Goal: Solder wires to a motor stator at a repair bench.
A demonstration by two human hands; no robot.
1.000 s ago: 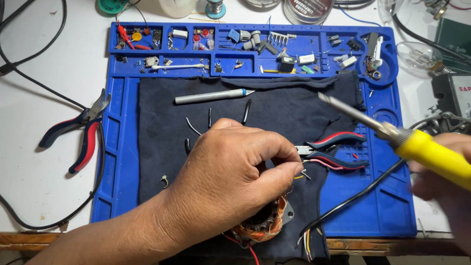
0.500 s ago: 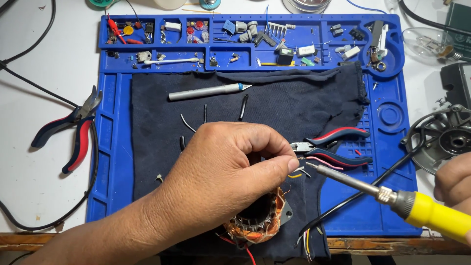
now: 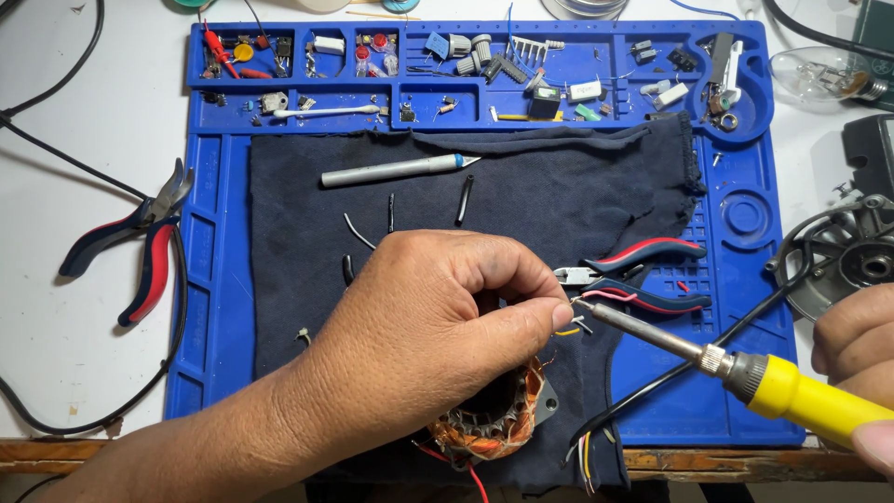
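While the left hand (image 3: 438, 326) pinches thin wires (image 3: 565, 328) above the copper-wound stator (image 3: 494, 419) at lower centre, keeping them steady, the right hand (image 3: 861, 354) at the right edge, closed around the yellow-handled soldering iron (image 3: 708, 359), brings its tip to them.

an electronics repair bench in a small workshop: a blue silicone work mat (image 3: 745, 410) with tray compartments full of small components (image 3: 484, 56), a yellow-handled soldering iron (image 3: 745, 373), pliers (image 3: 130, 242), cutters (image 3: 643, 275), a precision knife (image 3: 396, 169), a copper-wound motor stator (image 3: 494, 424) and loose cables on a white table (image 3: 84, 121).
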